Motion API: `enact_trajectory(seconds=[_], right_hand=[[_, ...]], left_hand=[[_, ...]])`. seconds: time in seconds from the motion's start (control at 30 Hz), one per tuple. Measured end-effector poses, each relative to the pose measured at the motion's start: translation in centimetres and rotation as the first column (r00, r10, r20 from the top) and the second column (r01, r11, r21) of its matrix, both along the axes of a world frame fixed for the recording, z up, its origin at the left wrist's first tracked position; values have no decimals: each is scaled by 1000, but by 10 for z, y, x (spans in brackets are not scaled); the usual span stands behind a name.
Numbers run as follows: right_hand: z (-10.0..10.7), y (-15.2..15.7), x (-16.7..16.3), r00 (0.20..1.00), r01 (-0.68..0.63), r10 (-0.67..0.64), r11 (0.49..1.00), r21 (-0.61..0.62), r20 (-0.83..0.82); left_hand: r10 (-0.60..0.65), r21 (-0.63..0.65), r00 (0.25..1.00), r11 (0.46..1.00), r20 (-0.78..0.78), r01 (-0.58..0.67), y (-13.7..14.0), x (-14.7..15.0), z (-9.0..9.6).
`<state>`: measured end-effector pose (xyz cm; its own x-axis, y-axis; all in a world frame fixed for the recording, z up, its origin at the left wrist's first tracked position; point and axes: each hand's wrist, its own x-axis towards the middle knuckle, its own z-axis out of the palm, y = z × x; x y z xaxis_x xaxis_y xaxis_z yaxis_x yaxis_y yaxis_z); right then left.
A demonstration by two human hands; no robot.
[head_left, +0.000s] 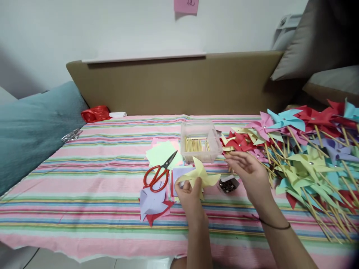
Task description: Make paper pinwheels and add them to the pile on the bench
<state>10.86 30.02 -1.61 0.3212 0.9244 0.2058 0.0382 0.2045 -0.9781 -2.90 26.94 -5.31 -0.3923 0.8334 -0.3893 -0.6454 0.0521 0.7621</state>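
My left hand (190,194) pinches a pale yellow paper pinwheel (200,173) near its middle, thumb on top. My right hand (248,170) is to the right with fingers stretched out and nothing visible in them. Just below its fingers sits a small open box (228,185) of dark metal fasteners, too small to name exactly. Behind the hands stands a clear plastic container (200,155) with wooden sticks (193,144) in it. Purple paper squares (177,181) lie partly under the yellow pinwheel.
Orange-handled scissors (160,173) rest on light green paper sheets (162,151). Cut purple paper (151,201) lies nearer me over red pieces. Finished pinwheels on sticks (311,164) pile up at the right. A red plastic bag (95,113) is at the back left of the striped cloth (92,216).
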Motion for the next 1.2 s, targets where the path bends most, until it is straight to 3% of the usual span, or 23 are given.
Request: enact_trajectory(seconds=[0.07,0.13,0.17,0.2,0.3,0.43,0.63,0.77,0.97,1.1,1.2], right_hand=[[23,30,-3,985,-64,57,997,37,163],[42,66,-10,894,-176,160,984,-1,419],[49,85,-14,774,-209,230,972,-106,589],[52,104,-20,586,-213,343,939,-269,734],[43,149,-38,392,-174,496,867,-467,775],[8,181,-56,253,-40,582,805,-593,773],[-28,201,-61,197,126,659,717,-686,726],[-33,207,-60,203,199,740,610,-767,641],[-36,206,-58,262,227,809,478,-848,526],[-39,205,-58,289,227,805,468,-854,517],[-40,204,-58,305,202,746,556,-806,591]], left_hand=[[-18,-13,1000,1000,15,18,1,-1,-1],[-21,-4,998,1000,56,22,1,-2,-2],[-25,10,996,1000,83,24,1,-3,-2],[-26,25,994,999,109,23,1,-5,-2],[-9,49,986,999,165,1,-1,-11,-1],[24,61,980,997,196,-37,-4,-23,-2],[120,3,946,992,300,-126,-6,-33,4],[223,-56,915,975,335,-216,-6,-37,15],[221,-42,909,974,352,-221,-9,-42,15],[161,-18,913,986,374,-167,-12,-42,6],[99,-5,925,994,366,-105,-12,-42,-1]])
